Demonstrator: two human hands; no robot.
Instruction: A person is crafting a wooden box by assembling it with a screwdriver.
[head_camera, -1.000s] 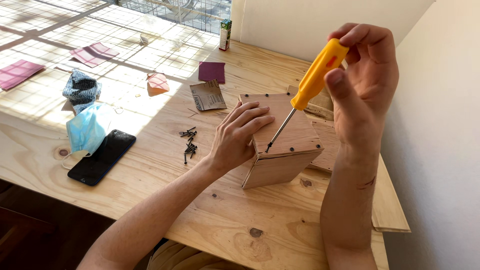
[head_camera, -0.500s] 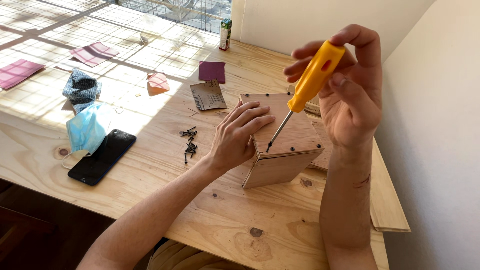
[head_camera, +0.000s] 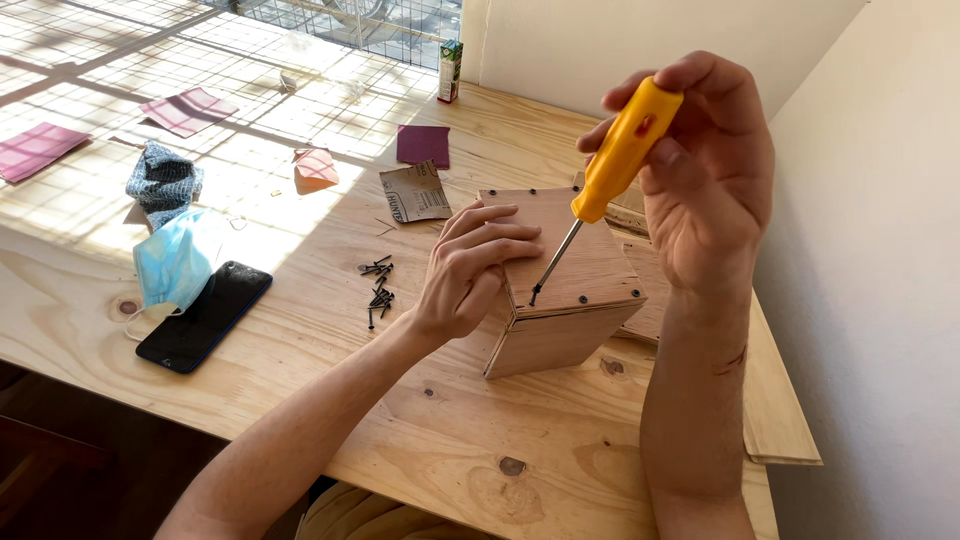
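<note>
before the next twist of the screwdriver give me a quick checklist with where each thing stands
1. Screwdriver tip on the screw: the yellow-handled screwdriver has its tip at a screw near the front left corner of the plywood box; whether it sits in the slot, cannot tell.
2. Grip on the handle: right hand wraps the handle, ok.
3. Box steadied: left hand lies on the box top and left side, ok.
4. Fingers clear of the tip: left fingers lie very close to the shaft, not ok.
5. Spare screws within reach: a small pile of black screws lies on the table by the left wrist, ok.
</note>
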